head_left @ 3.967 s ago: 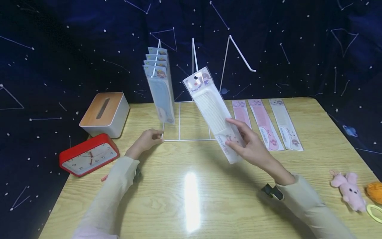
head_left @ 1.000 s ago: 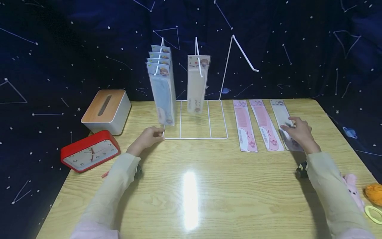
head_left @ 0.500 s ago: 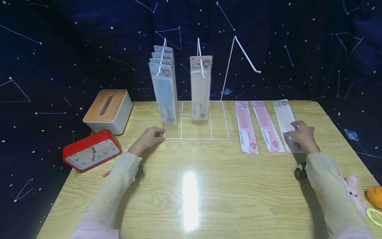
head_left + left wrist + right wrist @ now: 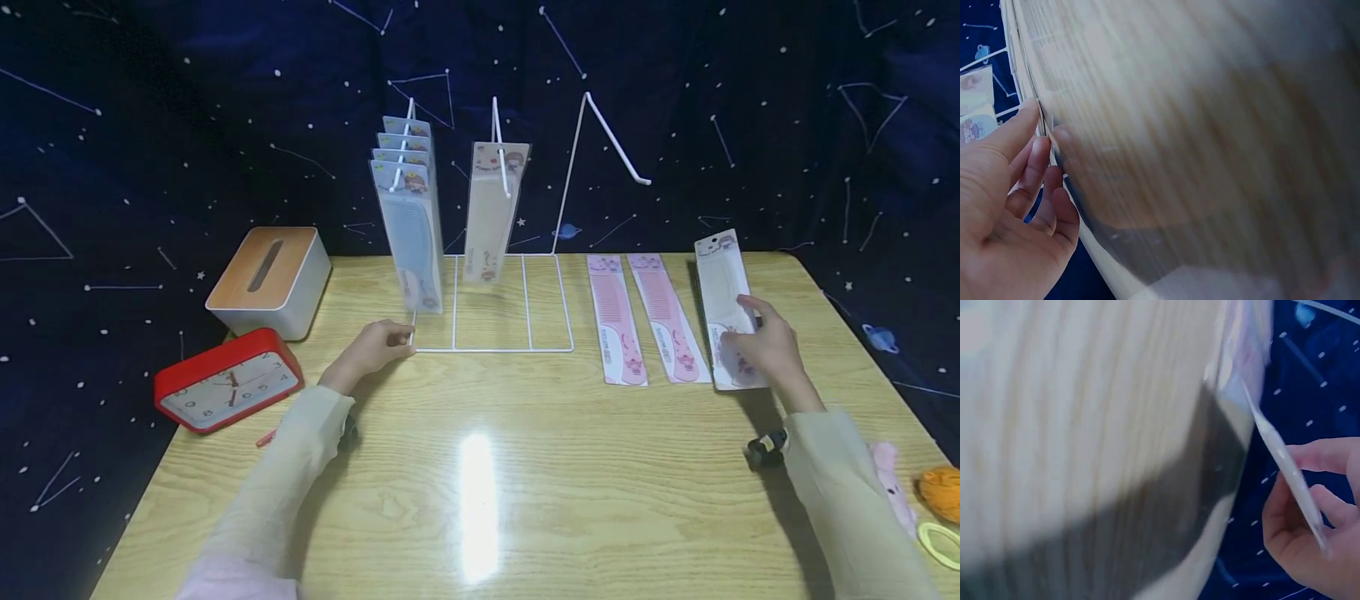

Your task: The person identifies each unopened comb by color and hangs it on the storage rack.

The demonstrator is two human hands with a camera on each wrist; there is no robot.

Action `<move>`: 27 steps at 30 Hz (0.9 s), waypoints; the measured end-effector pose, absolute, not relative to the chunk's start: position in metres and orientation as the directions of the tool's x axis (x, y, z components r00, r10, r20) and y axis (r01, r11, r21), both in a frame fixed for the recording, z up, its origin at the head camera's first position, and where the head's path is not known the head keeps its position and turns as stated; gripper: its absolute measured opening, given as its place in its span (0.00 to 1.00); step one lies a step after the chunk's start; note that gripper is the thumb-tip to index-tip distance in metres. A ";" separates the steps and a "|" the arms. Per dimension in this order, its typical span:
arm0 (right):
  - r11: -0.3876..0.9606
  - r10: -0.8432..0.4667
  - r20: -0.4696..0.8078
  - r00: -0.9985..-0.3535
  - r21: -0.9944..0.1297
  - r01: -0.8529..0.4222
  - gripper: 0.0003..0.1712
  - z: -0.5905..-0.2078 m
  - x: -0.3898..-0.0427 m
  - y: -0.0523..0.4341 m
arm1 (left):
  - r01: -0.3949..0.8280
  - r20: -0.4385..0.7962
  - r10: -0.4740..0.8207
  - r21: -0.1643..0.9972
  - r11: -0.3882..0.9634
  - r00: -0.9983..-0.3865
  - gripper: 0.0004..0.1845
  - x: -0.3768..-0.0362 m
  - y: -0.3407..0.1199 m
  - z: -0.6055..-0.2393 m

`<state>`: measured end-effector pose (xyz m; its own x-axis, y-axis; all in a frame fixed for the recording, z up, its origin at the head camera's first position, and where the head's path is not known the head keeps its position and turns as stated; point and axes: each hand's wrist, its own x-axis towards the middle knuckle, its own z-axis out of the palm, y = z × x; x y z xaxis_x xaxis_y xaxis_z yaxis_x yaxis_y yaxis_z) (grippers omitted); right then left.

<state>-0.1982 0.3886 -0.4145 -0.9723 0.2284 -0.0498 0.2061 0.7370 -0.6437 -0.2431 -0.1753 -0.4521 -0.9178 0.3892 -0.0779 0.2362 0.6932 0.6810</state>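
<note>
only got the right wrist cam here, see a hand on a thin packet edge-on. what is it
Observer: A white comb packet; the right hand grips its lower end, its top raised off the table.
Operator: anything lying beside it
Observer: Two pink comb packets lie flat on the table just to its left.
Operator: wheres the other hand
Observer: The left hand rests at the front left corner of the white wire rack.
Operator: rack got stuff on it
Observer: Blue comb packets hang on its left hook, one white packet on the middle hook; the right hook is bare.
</note>
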 end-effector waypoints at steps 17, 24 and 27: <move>0.604 -0.151 0.292 -0.944 -0.729 -0.323 0.36 -0.384 -0.137 0.271 | 0.228 -0.078 0.386 0.693 0.684 -0.919 0.25 -0.241 -0.175 -0.450; 0.513 -0.251 0.498 -0.830 -0.659 -0.551 0.37 -0.364 -0.121 0.243 | 0.224 -0.089 0.390 0.693 0.686 -0.916 0.25 -0.242 -0.175 -0.451; 0.478 -0.276 0.580 -0.767 -0.609 -0.633 0.38 -0.355 -0.118 0.234 | 0.222 -0.092 0.388 0.692 0.687 -0.917 0.25 -0.242 -0.175 -0.449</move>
